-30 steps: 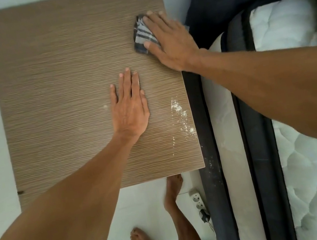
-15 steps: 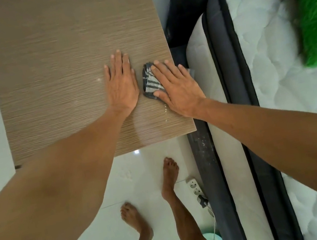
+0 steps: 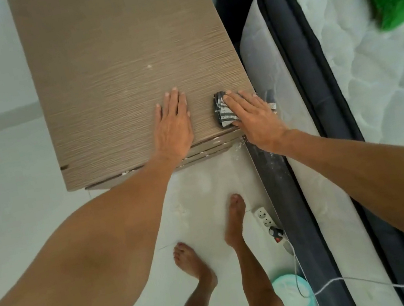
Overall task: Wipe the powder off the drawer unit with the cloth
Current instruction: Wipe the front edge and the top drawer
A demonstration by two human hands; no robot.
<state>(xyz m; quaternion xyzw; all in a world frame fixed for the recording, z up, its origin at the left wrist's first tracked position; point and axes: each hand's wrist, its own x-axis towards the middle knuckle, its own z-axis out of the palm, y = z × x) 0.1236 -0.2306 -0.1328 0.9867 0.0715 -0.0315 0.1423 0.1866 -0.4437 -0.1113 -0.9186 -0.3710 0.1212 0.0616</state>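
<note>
Right grip, flat and straight-fingered, presses the cloth on the drawer unit — left grip lies flat beside.

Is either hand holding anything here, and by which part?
Nothing is gripped. The right hand presses flat on the right part of the striped cloth, at the near right corner of the drawer unit; the left hand lies flat on its top.

Cloth dragged by right hand from the far right edge to the front right corner of the drawer unit. Powder patch by right edge wiped off. Left hand slid back to front edge.
</note>
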